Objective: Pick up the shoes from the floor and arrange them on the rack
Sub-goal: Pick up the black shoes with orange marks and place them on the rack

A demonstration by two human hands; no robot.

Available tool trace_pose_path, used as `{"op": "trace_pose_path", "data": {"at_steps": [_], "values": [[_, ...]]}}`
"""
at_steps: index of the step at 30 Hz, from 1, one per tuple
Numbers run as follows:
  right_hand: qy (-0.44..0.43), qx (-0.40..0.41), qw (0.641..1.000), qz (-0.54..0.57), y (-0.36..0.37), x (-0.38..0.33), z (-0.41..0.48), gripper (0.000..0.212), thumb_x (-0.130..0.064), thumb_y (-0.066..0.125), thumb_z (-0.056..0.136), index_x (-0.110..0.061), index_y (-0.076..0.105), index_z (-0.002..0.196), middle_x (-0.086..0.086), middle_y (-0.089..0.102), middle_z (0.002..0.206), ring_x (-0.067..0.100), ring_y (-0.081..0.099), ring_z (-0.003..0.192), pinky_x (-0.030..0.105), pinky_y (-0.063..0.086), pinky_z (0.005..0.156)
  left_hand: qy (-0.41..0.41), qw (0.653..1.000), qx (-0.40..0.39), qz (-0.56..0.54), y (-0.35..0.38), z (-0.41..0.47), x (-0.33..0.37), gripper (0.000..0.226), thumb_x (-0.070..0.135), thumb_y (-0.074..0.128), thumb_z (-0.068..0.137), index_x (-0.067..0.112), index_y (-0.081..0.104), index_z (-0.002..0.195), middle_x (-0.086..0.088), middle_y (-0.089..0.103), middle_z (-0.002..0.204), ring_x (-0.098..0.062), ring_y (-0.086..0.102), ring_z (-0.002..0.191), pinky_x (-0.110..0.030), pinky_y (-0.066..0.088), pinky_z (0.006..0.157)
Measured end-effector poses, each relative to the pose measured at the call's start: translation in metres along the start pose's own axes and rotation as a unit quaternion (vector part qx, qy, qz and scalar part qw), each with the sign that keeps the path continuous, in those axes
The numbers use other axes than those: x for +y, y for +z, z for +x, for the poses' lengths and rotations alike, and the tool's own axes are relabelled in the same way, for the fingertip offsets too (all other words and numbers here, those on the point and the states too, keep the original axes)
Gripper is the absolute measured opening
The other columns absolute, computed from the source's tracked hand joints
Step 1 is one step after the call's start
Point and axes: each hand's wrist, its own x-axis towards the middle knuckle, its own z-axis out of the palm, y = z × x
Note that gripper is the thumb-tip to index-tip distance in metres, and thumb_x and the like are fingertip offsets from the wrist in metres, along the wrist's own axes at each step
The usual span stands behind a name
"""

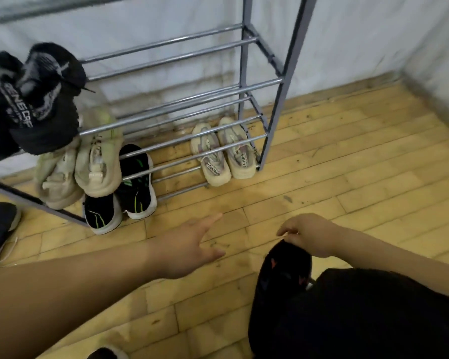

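Head view: person crouched before grey metal-tube shoe rack [275, 81].
Item: black fabric trainer w/ red marks [283, 268], low right, near the wooden plank floor; contact unclear.
R hand [309, 233]: fingertips pinched on its top edge.
L hand [189, 244]: fingers spread, empty, above floor.
Handling (est.): light, soft upper, stiff sole; pinch may slip, so take by heel collar.

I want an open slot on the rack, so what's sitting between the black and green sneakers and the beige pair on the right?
Nothing: in the head view, between the black and green sneakers and the beige pair only bare rack bars show over the wooden floor.
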Motion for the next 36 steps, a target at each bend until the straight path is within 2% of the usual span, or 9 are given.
{"op": "trace_pose_path", "data": {"at_steps": [6,9,13,16,21,25,27,30,36], "values": [[0.026,0.277,0.940,0.198,-0.073,0.015,-0.118,0.018,-0.025,0.061,0.104,-0.029,0.077,0.111,-0.016,0.071,0.108,0.009,0.066,0.105,0.026,0.050,0.091,0.137,0.982,0.067,0.106,-0.043,-0.026,0.113,0.092,0.066,0.060,0.093,0.048,0.002,0.162,0.011,0.012,0.172,-0.012,0.020,0.155,-0.027,0.021,0.119],[0.022,0.387,0.830,0.401,-0.092,0.028,-0.186,0.018,-0.019,0.063,0.103,-0.027,0.079,0.102,-0.013,0.077,0.093,0.007,0.074,0.084,0.026,0.061,0.075,0.196,0.953,0.089,0.212,-0.049,-0.038,0.186,0.105,0.077,0.060,0.085,0.049,-0.006,0.161,0.006,0.010,0.171,-0.020,0.015,0.156,-0.039,0.017,0.125],[0.002,0.369,0.655,0.659,-0.085,0.068,-0.255,0.022,-0.011,0.054,0.105,-0.007,0.074,0.113,0.004,0.080,0.091,0.012,0.074,0.077,0.019,0.059,0.060,0.251,0.888,0.137,0.361,-0.041,-0.039,0.268,0.109,0.090,0.052,0.075,0.051,-0.009,0.158,-0.007,0.030,0.162,-0.032,0.035,0.145,-0.053,0.031,0.118],[0.012,0.367,0.598,0.712,-0.058,0.110,-0.293,0.025,-0.014,0.053,0.105,-0.004,0.072,0.118,0.013,0.076,0.103,0.019,0.071,0.087,0.024,0.062,0.067,0.253,0.900,0.092,0.343,-0.015,-0.035,0.319,0.107,0.082,0.062,0.077,0.052,0.000,0.159,0.004,0.045,0.148,-0.025,0.050,0.132,-0.047,0.046,0.105],[0.090,0.378,0.600,0.699,0.003,0.164,-0.333,0.021,-0.024,0.057,0.106,-0.017,0.075,0.112,0.006,0.080,0.100,0.016,0.077,0.086,0.029,0.060,0.070,0.254,0.883,0.033,0.393,0.055,-0.030,0.362,0.100,0.081,0.054,0.083,0.049,0.000,0.160,0.007,0.044,0.141,-0.021,0.053,0.123,-0.036,0.042,0.081],[0.271,0.408,0.694,0.528,0.076,0.221,-0.349,0.036,-0.046,0.061,0.101,-0.025,0.068,0.130,-0.004,0.073,0.113,0.015,0.069,0.101,0.036,0.057,0.085,0.243,0.879,0.057,0.407,0.069,-0.027,0.364,0.099,0.081,0.051,0.084,0.044,0.004,0.162,0.009,0.046,0.138,-0.017,0.054,0.120,-0.031,0.040,0.084],[0.364,0.349,0.728,0.464,0.123,0.251,-0.347,0.060,-0.052,0.066,0.096,-0.023,0.054,0.147,0.000,0.063,0.134,0.022,0.063,0.116,0.040,0.056,0.089,0.246,0.876,0.068,0.408,0.074,-0.025,0.362,0.099,0.081,0.051,0.084,0.041,0.007,0.163,0.010,0.049,0.131,-0.015,0.056,0.113,-0.029,0.041,0.083],[0.463,0.261,0.722,0.444,0.182,0.279,-0.327,0.095,-0.059,0.075,0.086,-0.023,0.027,0.160,0.018,0.029,0.163,0.042,0.043,0.140,0.051,0.050,0.104,0.243,0.875,0.079,0.410,0.082,-0.018,0.365,0.099,0.082,0.052,0.083,0.040,0.010,0.163,0.010,0.050,0.126,-0.014,0.057,0.111,-0.029,0.044,0.084],[0.521,0.200,0.714,0.422,0.229,0.283,-0.275,0.115,-0.064,0.069,0.085,-0.040,-0.013,0.162,0.014,0.004,0.170,0.042,0.035,0.146,0.049,0.054,0.100,0.231,0.885,0.071,0.398,0.093,-0.004,0.376,0.099,0.080,0.056,0.082,0.042,0.012,0.162,0.013,0.050,0.131,-0.012,0.056,0.116,-0.029,0.046,0.087]]}}
